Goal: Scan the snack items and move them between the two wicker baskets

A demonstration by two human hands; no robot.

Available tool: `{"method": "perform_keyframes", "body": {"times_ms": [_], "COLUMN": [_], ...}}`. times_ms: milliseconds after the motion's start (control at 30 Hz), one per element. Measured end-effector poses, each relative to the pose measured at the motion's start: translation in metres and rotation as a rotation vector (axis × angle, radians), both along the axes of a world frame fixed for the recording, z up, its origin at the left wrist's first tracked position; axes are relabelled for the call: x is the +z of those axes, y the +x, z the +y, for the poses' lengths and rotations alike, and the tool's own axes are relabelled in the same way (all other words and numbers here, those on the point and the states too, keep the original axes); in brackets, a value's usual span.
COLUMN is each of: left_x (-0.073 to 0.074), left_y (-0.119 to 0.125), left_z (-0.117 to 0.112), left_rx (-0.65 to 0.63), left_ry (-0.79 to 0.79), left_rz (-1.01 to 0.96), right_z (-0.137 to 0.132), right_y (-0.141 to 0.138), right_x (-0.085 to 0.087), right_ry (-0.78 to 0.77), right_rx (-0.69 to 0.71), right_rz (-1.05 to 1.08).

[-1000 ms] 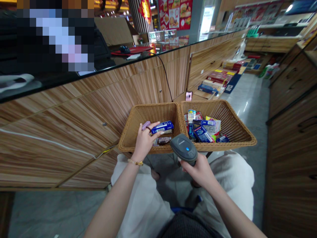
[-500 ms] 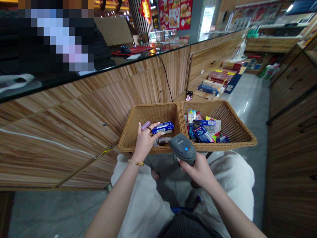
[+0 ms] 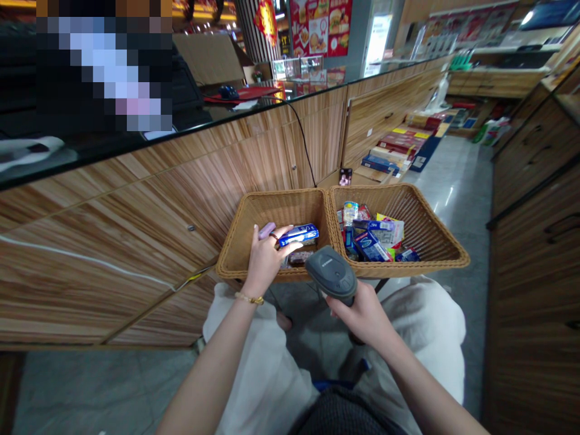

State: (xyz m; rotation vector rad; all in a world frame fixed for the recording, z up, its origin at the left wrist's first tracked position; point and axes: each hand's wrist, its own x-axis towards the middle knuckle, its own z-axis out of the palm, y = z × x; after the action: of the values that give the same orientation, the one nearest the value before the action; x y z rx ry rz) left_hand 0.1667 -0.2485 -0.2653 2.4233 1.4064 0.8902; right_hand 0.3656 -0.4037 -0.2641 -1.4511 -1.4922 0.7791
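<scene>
My left hand (image 3: 264,260) reaches into the left wicker basket (image 3: 242,232) and grips a blue and white packet (image 3: 299,234) between thumb and fingers. A lilac object (image 3: 266,229) shows at the fingertips. My right hand (image 3: 365,314) is closed round the handle of a grey barcode scanner (image 3: 330,273), whose head points toward the packet. A dark packet (image 3: 299,257) lies in the left basket below the blue one. The right wicker basket (image 3: 435,238) holds several colourful packets (image 3: 369,232).
A long wooden counter (image 3: 181,181) with a dark glass top runs along the left. Wooden cabinets (image 3: 534,241) stand on the right. Stacked boxes (image 3: 399,148) lie on the floor beyond the baskets. White clothing (image 3: 426,326) covers my lap.
The scanner has shifted slightly left and down, and its blue light no longer shows. My left hand keeps the blue packet in nearly the same place.
</scene>
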Motion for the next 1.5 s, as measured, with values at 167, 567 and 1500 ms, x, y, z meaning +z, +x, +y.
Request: {"method": "perform_keyframes", "body": {"times_ms": [167,567,1500], "left_x": [0.002,0.016,0.038], "left_y": [-0.001,0.008,0.16], "left_z": [-0.001,0.0,0.038], "left_rx": [-0.013,-0.021,-0.375], "left_ry": [-0.001,0.012,-0.017], "left_rz": [-0.022,0.012,0.476], "right_z": [0.0,-0.003,-0.006], "right_y": [0.0,0.009,0.03], "right_x": [-0.001,-0.004,-0.009], "right_ry": [-0.012,0.015,0.035], "right_rx": [-0.012,-0.026,-0.079], "right_rz": [0.009,0.009,0.003]}}
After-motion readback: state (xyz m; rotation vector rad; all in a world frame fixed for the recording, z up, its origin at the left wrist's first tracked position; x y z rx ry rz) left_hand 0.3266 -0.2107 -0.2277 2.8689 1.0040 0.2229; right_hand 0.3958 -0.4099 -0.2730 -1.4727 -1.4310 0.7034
